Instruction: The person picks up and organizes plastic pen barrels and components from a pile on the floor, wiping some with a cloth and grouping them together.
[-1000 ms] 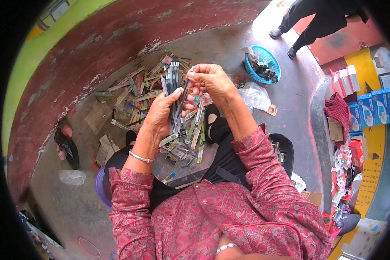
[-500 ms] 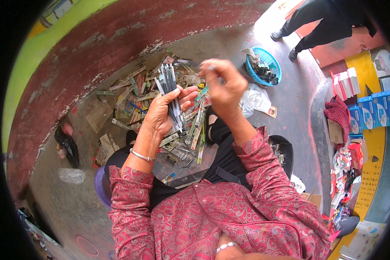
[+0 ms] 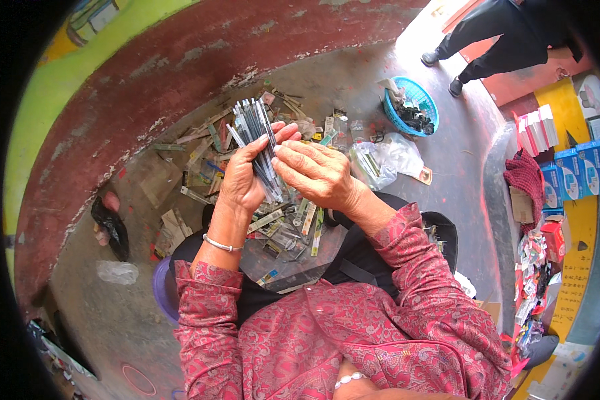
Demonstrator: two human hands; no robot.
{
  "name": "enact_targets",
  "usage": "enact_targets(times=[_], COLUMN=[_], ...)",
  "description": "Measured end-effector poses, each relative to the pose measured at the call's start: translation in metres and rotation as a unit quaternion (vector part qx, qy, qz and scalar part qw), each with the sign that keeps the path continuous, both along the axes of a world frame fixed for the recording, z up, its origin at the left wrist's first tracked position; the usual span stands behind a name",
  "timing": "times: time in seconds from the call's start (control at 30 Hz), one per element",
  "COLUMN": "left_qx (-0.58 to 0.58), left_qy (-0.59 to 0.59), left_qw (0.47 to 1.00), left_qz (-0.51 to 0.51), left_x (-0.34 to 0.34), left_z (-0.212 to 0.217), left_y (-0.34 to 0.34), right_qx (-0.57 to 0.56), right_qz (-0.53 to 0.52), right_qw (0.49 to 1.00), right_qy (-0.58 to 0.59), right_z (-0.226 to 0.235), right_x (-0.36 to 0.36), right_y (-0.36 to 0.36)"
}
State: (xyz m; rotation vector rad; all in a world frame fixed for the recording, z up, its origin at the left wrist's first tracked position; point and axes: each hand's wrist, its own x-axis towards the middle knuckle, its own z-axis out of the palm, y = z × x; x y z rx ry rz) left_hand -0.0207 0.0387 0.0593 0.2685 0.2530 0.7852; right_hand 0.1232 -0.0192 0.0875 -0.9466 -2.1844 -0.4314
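My left hand (image 3: 245, 175) grips a bundle of thin pen refills (image 3: 254, 127), clear tubes with dark ink and pale tips. They stand slanted, fanning slightly at the top. Against the bundle's right side, my right hand (image 3: 318, 175) presses with its fingers together, thumb and fingertips at the refills. Whether it pinches a single refill is hidden. Under both hands lies a heap of flat, narrow wrappers and packaging strips (image 3: 268, 223) spread over the floor between my legs.
A blue basket (image 3: 435, 110) with dark scraps stands ahead to the right, near a clear plastic bag (image 3: 401, 155). A purple stool (image 3: 161, 290) is at my left. Blue boxes (image 3: 590, 167) are stacked at the far right. Another person's legs (image 3: 490, 47) show at upper right.
My right hand has come down and left, from raised and blurred beside the bundle to touching the refills. My left hand keeps its grip on them.
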Motion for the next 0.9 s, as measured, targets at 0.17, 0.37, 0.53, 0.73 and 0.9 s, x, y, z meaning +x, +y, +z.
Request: enact_targets(times=[0.17, 0.37, 0.53, 0.73, 0.9], left_qx=[0.026, 0.047, 0.065, 0.102, 0.117], left_qy=[0.032, 0.067, 0.126, 0.178, 0.164], left_qw=[0.999, 0.996, 0.990, 0.973, 0.971], left_qz=[0.007, 0.023, 0.015, -0.107, -0.132], left_x=[-0.001, -0.002, 0.001, 0.006, 0.012], left_z=[-0.001, 0.002, 0.001, 0.012, 0.012], left_y=[-0.001, -0.001, 0.000, -0.013, -0.017], right_qx=[-0.010, -0.004, -0.035, -0.436, -0.560], right_qz=[-0.006, -0.006, -0.008, -0.050, -0.029], right_qw=[1.000, 1.000, 0.992, 0.724, 0.633], right_qy=[-0.001, 0.004, 0.120, 0.532, 0.534], right_z=[0.000, 0.002, 0.005, 0.013, 0.019], right_x=[0.002, 0.001, 0.010, 0.031, 0.033], right_y=[-0.002, -0.002, 0.002, 0.025, 0.022])
